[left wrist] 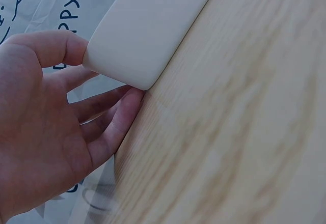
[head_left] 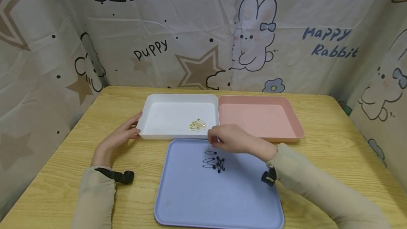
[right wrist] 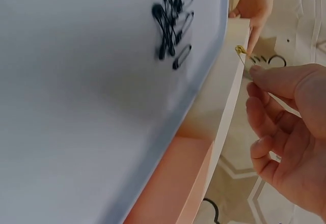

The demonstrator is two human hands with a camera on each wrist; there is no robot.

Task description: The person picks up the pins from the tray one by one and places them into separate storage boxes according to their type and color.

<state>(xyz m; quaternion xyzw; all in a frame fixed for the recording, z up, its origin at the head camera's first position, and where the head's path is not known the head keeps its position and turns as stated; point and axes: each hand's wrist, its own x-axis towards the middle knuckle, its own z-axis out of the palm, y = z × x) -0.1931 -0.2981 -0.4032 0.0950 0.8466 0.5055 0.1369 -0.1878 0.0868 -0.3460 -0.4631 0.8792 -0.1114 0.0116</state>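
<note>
My right hand (head_left: 233,139) hovers over the near right corner of the white tray (head_left: 168,114). Between thumb and forefinger it pinches a gold safety pin (right wrist: 240,50), whose end pokes out past the fingertips in the right wrist view. Several more gold safety pins (head_left: 198,125) lie in the white tray, towards its right side. My left hand (head_left: 117,136) rests its thumb and fingers against that tray's left end, low by the tabletop. Below the right hand, several black safety pins (head_left: 210,161) lie loosely grouped on the blue tray (head_left: 206,200).
A pink tray (head_left: 257,116) stands against the white tray's right side. The blue tray lies right in front of both, on a wooden table (head_left: 327,133). A printed cloth (head_left: 190,20) hangs behind and at the sides.
</note>
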